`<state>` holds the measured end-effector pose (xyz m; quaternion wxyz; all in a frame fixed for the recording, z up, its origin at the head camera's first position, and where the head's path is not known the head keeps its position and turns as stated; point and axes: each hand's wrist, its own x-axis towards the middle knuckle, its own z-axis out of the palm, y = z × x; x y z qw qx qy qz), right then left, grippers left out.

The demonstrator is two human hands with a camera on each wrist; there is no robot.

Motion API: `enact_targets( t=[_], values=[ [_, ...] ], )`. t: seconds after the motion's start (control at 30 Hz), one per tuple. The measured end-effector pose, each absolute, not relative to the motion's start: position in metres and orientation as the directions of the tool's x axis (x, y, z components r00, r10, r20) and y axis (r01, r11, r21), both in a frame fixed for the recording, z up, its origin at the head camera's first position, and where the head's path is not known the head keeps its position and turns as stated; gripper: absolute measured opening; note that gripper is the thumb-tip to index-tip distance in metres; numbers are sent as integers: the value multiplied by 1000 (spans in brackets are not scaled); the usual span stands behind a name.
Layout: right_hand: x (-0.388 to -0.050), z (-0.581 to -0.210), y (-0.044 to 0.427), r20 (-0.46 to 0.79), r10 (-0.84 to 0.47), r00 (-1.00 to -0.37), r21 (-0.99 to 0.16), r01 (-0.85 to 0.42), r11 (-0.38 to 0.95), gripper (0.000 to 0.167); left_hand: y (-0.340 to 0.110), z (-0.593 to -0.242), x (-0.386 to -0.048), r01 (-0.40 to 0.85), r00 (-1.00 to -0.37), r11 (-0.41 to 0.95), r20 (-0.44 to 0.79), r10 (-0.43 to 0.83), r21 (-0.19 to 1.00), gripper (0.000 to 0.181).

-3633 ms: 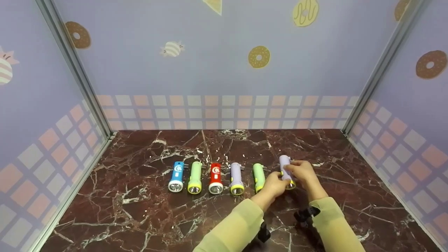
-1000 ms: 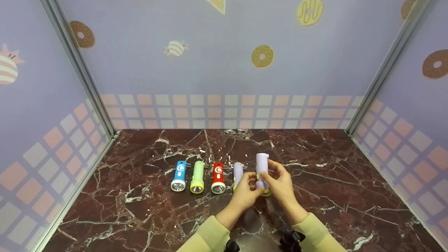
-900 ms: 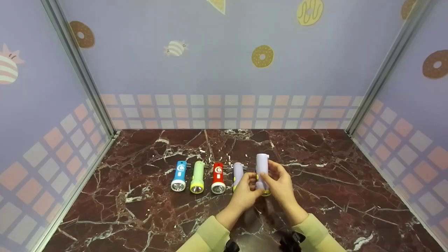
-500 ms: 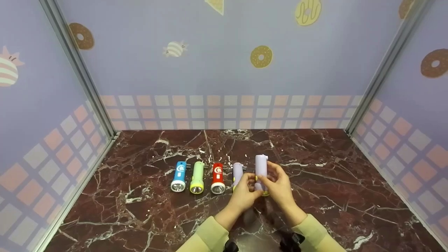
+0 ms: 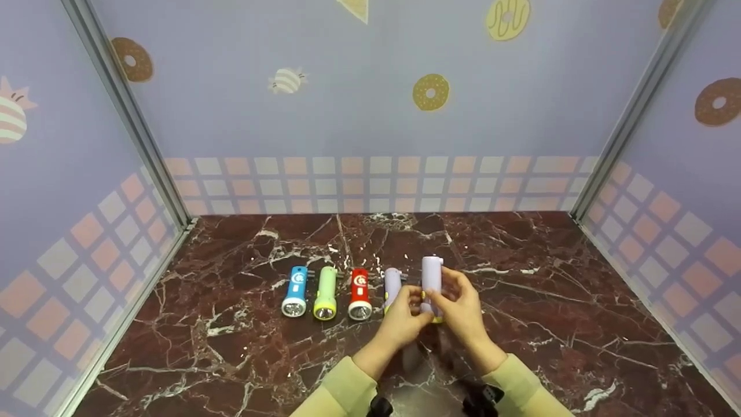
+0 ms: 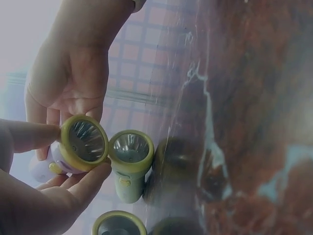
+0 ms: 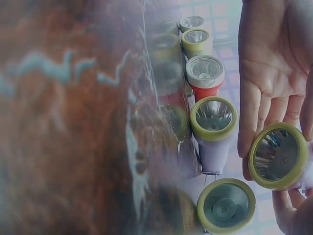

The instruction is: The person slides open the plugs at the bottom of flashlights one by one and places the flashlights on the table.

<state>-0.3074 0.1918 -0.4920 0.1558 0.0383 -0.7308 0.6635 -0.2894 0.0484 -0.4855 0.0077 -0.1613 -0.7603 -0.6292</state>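
Note:
Both hands hold a purple flashlight (image 5: pixel 432 273) with a yellow rim, its tail end away from the person. The left hand (image 5: pixel 400 318) pinches it near the lens end, where the left wrist view shows thumb and fingers on either side of the rim. Around its body from the right curl the fingers of the right hand (image 5: pixel 464 310). A green flashlight (image 6: pixel 129 183) lies just beneath it, hidden in the head view. Left of the hands, another purple flashlight (image 5: pixel 392 282) lies partly behind the left hand.
A red flashlight (image 5: pixel 359 289), a green flashlight (image 5: pixel 326 289) and a blue flashlight (image 5: pixel 296 286) lie in a row to the left, lenses toward the person. The marbled tabletop (image 5: pixel 231 359) has patterned panels on three sides.
Over the earlier frames the hands brought the purple flashlight leftward from beside the second green flashlight to above it. During the last second they have stayed almost still.

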Motion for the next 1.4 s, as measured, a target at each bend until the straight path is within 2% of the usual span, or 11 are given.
enact_targets(
  t=[0.23, 0.4, 0.67, 0.97, 1.4],
  values=[
    [-307, -493, 191, 278, 147, -949, -959, -267, 93, 52, 44, -482, -292, 298, -940, 227, 244, 237, 927, 33],
    [-307, -493, 191, 276, 149, -949, -960, -265, 89, 52, 41, -481, -295, 282, -947, 254, 227, 226, 925, 32],
    [-302, -491, 187, 265, 110, -958, -963, -258, 75, 55, 37, -478, -300, 272, -956, 185, 244, 161, 944, 36],
    [-298, -492, 182, 282, 62, -957, -957, -276, 88, 54, 35, -477, -303, 281, -958, 50, 277, 75, 958, 49],
    [-294, -495, 176, 319, 1, -948, -940, -316, 130, 49, 32, -474, -304, 309, -950, 47, 307, 47, 950, 57]
  ],
)
